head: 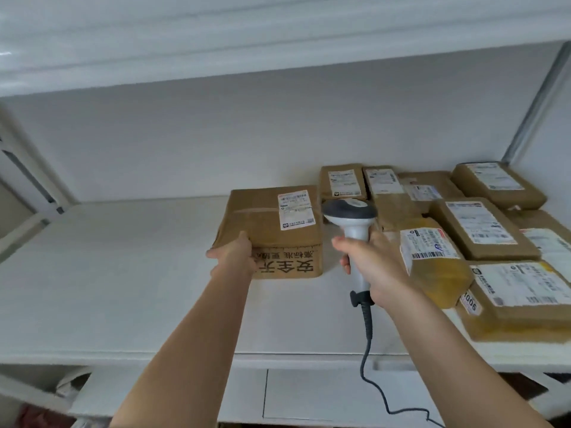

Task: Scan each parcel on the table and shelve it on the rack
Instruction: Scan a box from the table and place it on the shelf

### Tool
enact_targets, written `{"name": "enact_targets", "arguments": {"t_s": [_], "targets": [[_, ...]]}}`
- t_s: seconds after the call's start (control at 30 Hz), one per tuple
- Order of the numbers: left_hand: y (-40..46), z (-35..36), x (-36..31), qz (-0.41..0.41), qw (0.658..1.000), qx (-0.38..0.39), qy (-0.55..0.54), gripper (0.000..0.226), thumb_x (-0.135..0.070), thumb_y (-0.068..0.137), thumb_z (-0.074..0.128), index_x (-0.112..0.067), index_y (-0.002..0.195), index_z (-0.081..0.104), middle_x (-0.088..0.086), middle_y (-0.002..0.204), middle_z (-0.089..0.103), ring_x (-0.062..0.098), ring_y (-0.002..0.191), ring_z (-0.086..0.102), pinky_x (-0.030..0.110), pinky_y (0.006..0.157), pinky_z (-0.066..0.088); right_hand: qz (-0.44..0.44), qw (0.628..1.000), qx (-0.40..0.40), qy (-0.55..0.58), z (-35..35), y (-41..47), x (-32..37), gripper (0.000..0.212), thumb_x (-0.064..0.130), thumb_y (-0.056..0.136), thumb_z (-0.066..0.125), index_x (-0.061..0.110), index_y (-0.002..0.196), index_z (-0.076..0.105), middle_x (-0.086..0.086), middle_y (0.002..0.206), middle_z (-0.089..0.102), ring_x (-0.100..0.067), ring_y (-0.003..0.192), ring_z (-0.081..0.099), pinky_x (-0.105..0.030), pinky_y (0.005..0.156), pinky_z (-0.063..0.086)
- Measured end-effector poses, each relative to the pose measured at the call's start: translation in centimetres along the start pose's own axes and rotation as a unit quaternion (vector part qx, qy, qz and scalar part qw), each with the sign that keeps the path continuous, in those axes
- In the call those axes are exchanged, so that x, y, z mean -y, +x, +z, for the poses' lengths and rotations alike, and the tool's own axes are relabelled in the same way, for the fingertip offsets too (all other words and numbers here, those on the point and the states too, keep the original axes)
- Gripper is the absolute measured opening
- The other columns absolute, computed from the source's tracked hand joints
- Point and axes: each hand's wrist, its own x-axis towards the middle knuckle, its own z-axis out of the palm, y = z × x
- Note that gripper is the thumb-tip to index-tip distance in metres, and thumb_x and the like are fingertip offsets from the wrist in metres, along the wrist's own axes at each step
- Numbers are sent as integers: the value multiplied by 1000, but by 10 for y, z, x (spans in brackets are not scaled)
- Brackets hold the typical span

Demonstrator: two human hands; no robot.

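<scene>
A brown cardboard parcel with a white label and black printed characters rests on the white rack shelf. My left hand grips its near left corner. My right hand holds a grey and white barcode scanner upright by its handle, just right of that parcel, its head level with the label. The scanner's black cable hangs down over the shelf's front edge.
Several brown labelled parcels fill the shelf's right side, to the back wall and the front edge. The shelf above overhangs. A grey upright post stands at the right. The shelf's left half is bare white surface.
</scene>
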Motion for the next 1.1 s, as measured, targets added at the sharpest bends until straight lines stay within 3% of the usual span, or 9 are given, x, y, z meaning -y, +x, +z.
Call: {"name": "enact_targets", "arguments": {"t_s": [0.1, 0.17, 0.27, 0.37, 0.53, 0.73, 0.87, 1.0, 1.1], "targets": [[11, 24, -4, 31, 999, 14, -29, 66, -21, 83, 77, -23, 132, 34, 13, 126, 41, 29, 85, 53, 37, 57, 59, -3, 999, -41, 8, 1, 6, 1, 15, 10, 91, 66, 15, 101, 56, -2, 70, 56, -8, 49, 49, -10, 41, 40], [16, 39, -10, 51, 998, 13, -24, 65, -21, 84, 76, -22, 135, 35, 11, 128, 41, 26, 82, 49, 34, 54, 57, -16, 998, -50, 14, 0, 11, 0, 21, 11, 90, 66, 23, 103, 55, 0, 77, 58, -8, 53, 53, -17, 51, 45], [25, 60, -15, 41, 998, 17, -32, 69, -18, 86, 74, -19, 140, 31, 12, 131, 46, 21, 79, 49, 32, 65, 58, -26, 998, -59, -2, -4, 14, -1, 22, 15, 89, 68, 31, 95, 53, 1, 77, 61, -9, 60, 58, -31, 67, 53], [29, 84, -14, 12, 991, 129, -45, 25, -11, 98, 56, -16, 119, 44, 20, 128, 50, 10, 71, 48, 14, 57, 51, -17, 997, -81, -1, -12, 15, -1, 16, 19, 90, 68, 24, 100, 56, 1, 76, 61, -7, 62, 58, -26, 64, 52], [22, 100, -6, -28, 979, 200, 3, 16, -8, 91, 47, -15, 98, 60, 2, 100, 61, 19, 105, 60, 45, 97, 48, -22, 995, -96, 25, -23, 8, -4, 17, 18, 91, 68, 22, 104, 57, -2, 81, 60, -8, 63, 57, -23, 61, 48], [-24, 91, 5, -39, 986, 165, 4, 12, -1, 92, 53, -9, 88, 61, 4, 94, 64, 14, 84, 61, 22, 68, 55, -43, 993, -99, 47, -43, -16, 1, 16, 18, 90, 69, 22, 102, 59, -2, 84, 63, -6, 61, 57, -21, 59, 48], [-94, 113, 13, 59, 979, 195, 14, 27, -2, 97, 37, -15, 76, 48, 2, 71, 53, 10, 57, 47, 18, 49, 39, -57, 990, -104, 70, -74, -48, 1, 17, 18, 90, 70, 25, 100, 59, 0, 80, 63, -7, 59, 57, -25, 61, 50], [-191, 148, 50, 206, 941, 261, 69, 35, -12, 101, 39, -23, 68, 35, -1, 68, 39, 11, 57, 37, 25, 54, 34, -58, 984, -139, 91, -138, -92, -6, 17, 18, 89, 70, 22, 103, 61, 2, 76, 63, -6, 55, 56, -21, 54, 49], [-278, 171, 101, 296, 901, 318, 9, 42, 7, 91, 38, -21, 59, 37, -5, 55, 41, 8, 52, 34, 23, 52, 30, -70, 976, -182, 96, -205, -134, -22, 19, 18, 90, 70, 19, 107, 61, 2, 76, 62, -7, 57, 55, -21, 54, 46]]}}
